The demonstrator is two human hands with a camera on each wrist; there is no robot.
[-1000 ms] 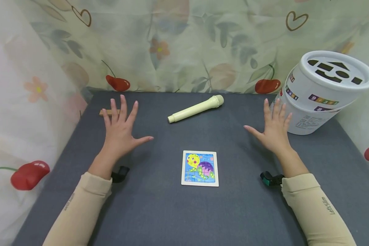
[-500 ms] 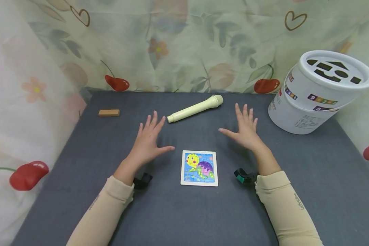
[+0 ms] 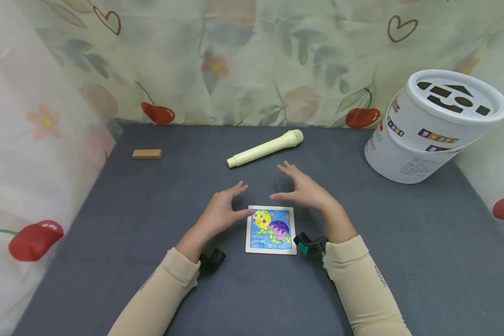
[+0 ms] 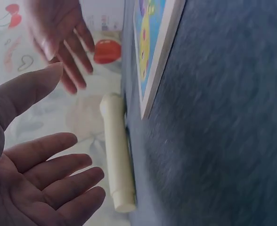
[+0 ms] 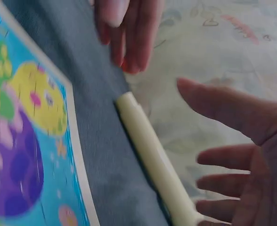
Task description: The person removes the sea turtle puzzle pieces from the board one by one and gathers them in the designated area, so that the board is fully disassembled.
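Observation:
A small square jigsaw puzzle (image 3: pixel 271 250) with a turtle picture and a pale frame lies flat on the dark table. My left hand (image 3: pixel 219 212) hovers at its upper left corner, thumb and fingers spread apart, holding nothing. Above the puzzle's upper right side is my right hand (image 3: pixel 306 189), also empty, with its thumb held away from straight fingers. Beyond both hands lies a cream toy microphone (image 3: pixel 264 149), its head toward the right. The left wrist view shows the puzzle's frame edge (image 4: pixel 161 61) close by, apart from the fingers.
A small wooden block (image 3: pixel 147 154) lies at the table's back left. A large white bucket (image 3: pixel 424 140) with shape cut-outs in its lid stands at the back right. A patterned curtain (image 3: pixel 252 60) hangs behind the table (image 3: pixel 109 261).
Both hands have moved inward from the sides and nearer to me, coming close above the puzzle's upper corners. The puzzle, microphone, block and bucket stay in place.

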